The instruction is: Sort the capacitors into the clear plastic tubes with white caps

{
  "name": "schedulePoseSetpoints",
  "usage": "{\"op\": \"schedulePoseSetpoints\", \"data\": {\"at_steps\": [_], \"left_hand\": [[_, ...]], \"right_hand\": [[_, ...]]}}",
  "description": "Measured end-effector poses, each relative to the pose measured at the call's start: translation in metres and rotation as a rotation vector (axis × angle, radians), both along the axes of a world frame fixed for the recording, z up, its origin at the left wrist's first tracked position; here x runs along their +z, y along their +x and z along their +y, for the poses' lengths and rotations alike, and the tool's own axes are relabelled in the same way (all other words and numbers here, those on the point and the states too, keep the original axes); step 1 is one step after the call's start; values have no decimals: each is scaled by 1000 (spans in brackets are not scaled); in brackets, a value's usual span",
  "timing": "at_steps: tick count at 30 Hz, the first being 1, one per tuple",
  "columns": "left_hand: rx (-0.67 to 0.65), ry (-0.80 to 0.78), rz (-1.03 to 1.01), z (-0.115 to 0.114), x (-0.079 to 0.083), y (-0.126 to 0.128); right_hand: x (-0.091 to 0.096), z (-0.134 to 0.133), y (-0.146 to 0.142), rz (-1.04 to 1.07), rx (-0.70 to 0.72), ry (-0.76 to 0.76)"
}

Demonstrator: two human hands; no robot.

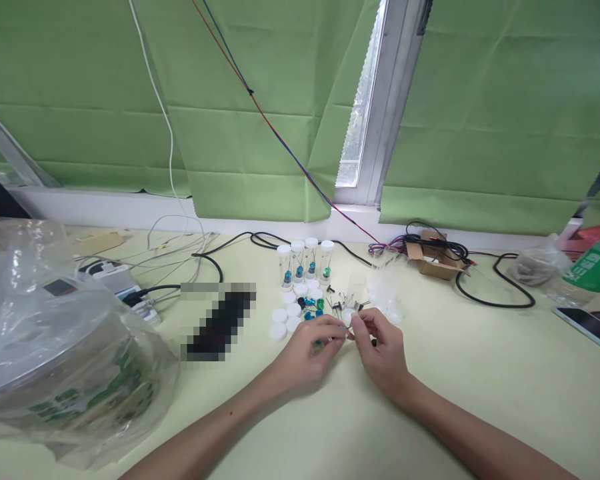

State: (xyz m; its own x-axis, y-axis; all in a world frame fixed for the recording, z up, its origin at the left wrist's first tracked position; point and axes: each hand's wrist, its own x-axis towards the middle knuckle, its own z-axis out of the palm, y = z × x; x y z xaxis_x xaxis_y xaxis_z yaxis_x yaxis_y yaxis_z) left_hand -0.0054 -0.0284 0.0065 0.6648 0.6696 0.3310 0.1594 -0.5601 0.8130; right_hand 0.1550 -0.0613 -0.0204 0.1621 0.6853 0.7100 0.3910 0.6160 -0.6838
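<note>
My left hand (316,347) is closed in a pinch, its fingertips meeting those of my right hand (383,350), which is pinched as well. Between them shows a small part with thin wire leads (349,327); fingers hide most of it. Just beyond lie small blue parts (309,302), a green one (320,304) and several black parts with thin legs (337,306). Several white round caps (279,315) are to the left. Behind stand capped clear tubes (285,267), upright, with blue or green parts inside. Clear plastic pieces (385,293) are heaped beyond my right hand.
A big plastic-wrapped container (70,373) fills the left side, near a power strip (130,293) with plugs. A blurred-out dark object (220,327) lies left of the caps. Rightward are a cardboard box (435,260), black cables (495,303), a bottle (587,270) and a phone (593,332).
</note>
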Motion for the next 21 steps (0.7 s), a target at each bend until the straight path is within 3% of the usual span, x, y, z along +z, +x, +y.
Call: {"op": "schedulePoseSetpoints", "data": {"at_steps": [8,12,16,21], "left_hand": [[4,-61,-83,4,-3,-4],[132,-66,-162,8,-4,-3],[256,94,-78,11,-5,1],[120,327,166,17,-11,4]], "right_hand": [[1,1,4,-130,-220,171],[4,-1,4,-229,-280,276],[5,-4,1,-329,-221,375],[6,-10,-4,-416,-46,449]]}}
